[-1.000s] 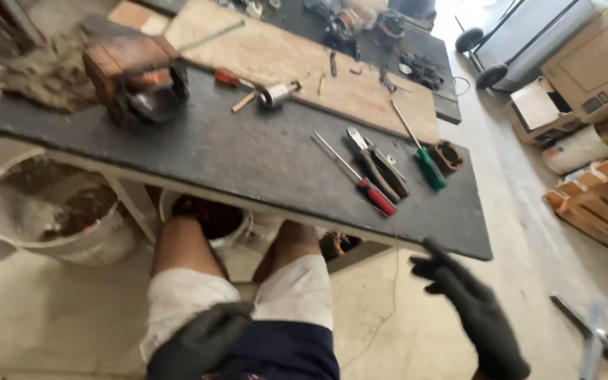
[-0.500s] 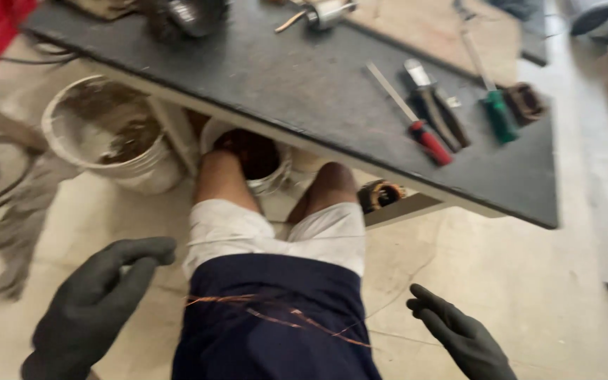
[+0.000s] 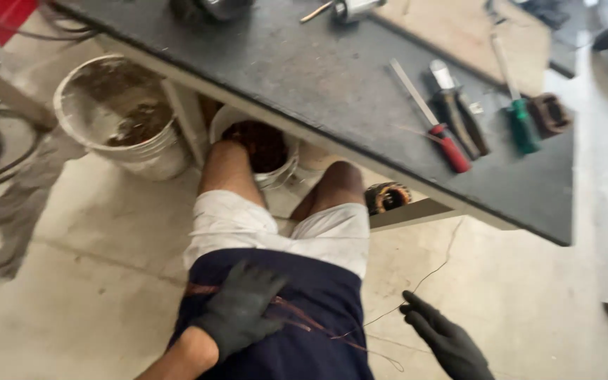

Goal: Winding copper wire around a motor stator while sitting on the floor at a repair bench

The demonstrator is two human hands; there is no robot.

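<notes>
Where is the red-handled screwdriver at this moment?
In the head view the red-handled screwdriver lies on the dark tabletop, upper right, just left of the pliers and the green-handled screwdriver.

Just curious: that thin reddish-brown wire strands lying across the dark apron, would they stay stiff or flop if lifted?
The thin reddish-brown wire strands would probably flop: they bend loosely over the dark apron under the gloved left hand. They look light, being hair-thin. Loose ends trailing near the gloved right hand may snag.
</notes>
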